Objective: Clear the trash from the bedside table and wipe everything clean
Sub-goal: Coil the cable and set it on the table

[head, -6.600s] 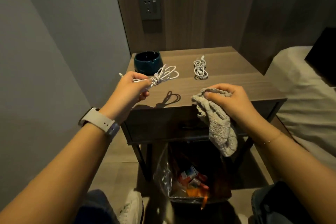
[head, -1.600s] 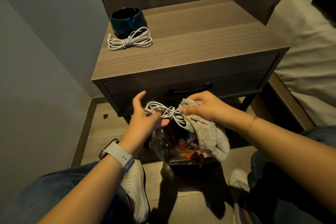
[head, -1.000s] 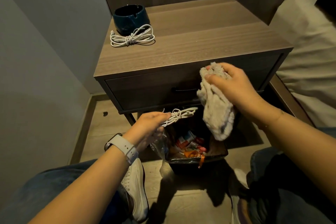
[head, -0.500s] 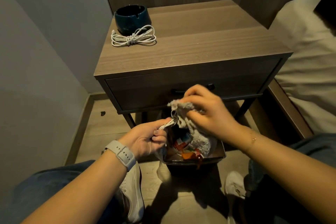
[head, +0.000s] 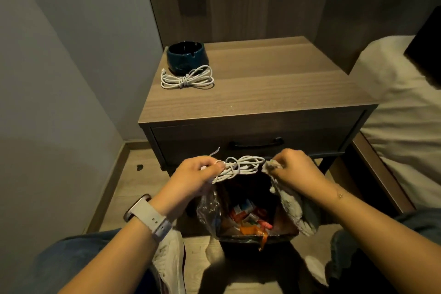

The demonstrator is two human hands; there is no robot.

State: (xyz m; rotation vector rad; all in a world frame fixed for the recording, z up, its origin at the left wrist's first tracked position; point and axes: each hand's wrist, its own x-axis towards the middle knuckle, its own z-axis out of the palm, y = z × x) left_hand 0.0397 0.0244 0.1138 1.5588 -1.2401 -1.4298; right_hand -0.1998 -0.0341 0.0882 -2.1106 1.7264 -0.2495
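Both hands at lower centre: my left hand (head: 200, 174) pinches a coiled cable (head: 241, 167); my right hand (head: 296, 172) grips a cloth (head: 293, 207) above the trash bin (head: 250, 237). Second cable (head: 187, 78) lies on the tabletop (head: 274, 83), upper centre.

Both hands low, left hand (head: 199, 174) pinching, right hand (head: 296, 169) clenched (fingers curled)

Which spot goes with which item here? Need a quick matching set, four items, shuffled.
Items:
1. ashtray
2. coiled cable
3. second cable bundle
4. grey cloth

Places:
A. held by the left hand over the trash bin
B. back left corner of the bedside table
C. gripped by the right hand
D. on the tabletop, just in front of the ashtray

Pairs: 1-B, 2-D, 3-A, 4-C
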